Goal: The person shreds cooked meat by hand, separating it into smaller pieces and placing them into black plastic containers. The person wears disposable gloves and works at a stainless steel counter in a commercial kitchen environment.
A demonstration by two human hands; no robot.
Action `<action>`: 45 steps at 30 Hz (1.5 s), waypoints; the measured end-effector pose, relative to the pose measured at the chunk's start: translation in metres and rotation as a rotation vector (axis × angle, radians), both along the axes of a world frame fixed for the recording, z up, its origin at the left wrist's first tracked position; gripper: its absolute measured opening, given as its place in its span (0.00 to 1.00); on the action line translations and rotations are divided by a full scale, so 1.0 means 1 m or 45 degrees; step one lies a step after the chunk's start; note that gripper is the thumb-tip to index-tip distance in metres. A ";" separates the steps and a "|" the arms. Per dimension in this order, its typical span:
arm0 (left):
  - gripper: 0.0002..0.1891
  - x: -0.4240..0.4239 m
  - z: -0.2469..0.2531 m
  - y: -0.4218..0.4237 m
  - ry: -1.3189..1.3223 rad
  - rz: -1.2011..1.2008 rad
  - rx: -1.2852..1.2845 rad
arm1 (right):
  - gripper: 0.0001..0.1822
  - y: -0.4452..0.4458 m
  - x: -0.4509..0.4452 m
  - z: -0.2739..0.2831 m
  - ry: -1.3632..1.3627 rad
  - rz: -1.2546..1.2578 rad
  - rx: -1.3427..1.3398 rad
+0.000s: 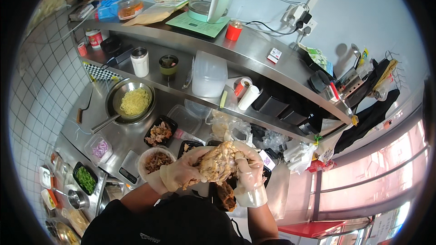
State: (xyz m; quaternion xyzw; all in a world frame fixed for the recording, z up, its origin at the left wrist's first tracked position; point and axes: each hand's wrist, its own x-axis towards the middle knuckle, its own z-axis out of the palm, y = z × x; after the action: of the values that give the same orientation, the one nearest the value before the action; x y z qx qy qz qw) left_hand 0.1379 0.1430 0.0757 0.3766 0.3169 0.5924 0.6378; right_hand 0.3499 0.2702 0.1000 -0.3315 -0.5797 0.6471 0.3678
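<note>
Both my hands wear pale translucent gloves and hold one large piece of cooked meat, apparently a poultry carcass point(218, 163), in front of my chest. My left hand point(182, 168) grips its left side, and my right hand point(250, 170) has its fingers pressed against the right side. Below it, a browned piece of meat point(225, 195) lies in a black tray that my hands and body partly hide. A round white tub of shredded meat point(157, 161) stands just left of my left hand. Behind it sits a black tray of meat pieces point(159, 131).
A strainer of yellow noodles point(135, 102) rests in a metal bowl at the back left. Sliced purple onion point(100, 148), a kitchen scale point(128, 170) and chopped greens point(85, 178) are at left. A steel shelf point(204, 41) overhangs the counter. Plastic bags point(272, 139) lie at right.
</note>
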 end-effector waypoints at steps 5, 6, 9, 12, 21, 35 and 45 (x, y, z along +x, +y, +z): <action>0.43 0.003 -0.016 0.000 -0.280 -0.056 -0.102 | 0.18 0.003 -0.008 -0.013 -0.056 -0.042 -0.093; 0.43 0.005 -0.024 0.000 -0.232 -0.031 -0.081 | 0.18 0.004 -0.012 -0.008 -0.193 -0.043 -0.040; 0.43 -0.004 -0.044 -0.001 -0.040 0.014 0.010 | 0.17 0.004 -0.017 0.006 -0.354 -0.010 -0.044; 0.45 0.001 -0.032 -0.001 -0.338 -0.082 0.001 | 0.14 0.018 -0.010 -0.018 -0.452 0.037 -0.071; 0.50 0.003 -0.074 -0.012 -0.775 0.131 -0.418 | 0.10 -0.018 -0.035 -0.026 0.234 -0.253 -0.279; 0.39 -0.009 -0.024 0.033 -0.274 0.139 0.080 | 0.17 0.004 -0.014 -0.055 0.693 -0.062 -0.723; 0.38 -0.016 -0.041 0.047 -0.164 0.043 0.231 | 0.26 0.053 0.007 -0.151 -0.467 0.011 -0.027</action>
State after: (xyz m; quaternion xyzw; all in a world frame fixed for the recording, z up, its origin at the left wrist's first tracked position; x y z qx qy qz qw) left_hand 0.1214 0.1903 0.0345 0.3885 0.2265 0.6524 0.6100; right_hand 0.3567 0.3236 -0.0514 -0.4455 -0.6315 0.5835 0.2496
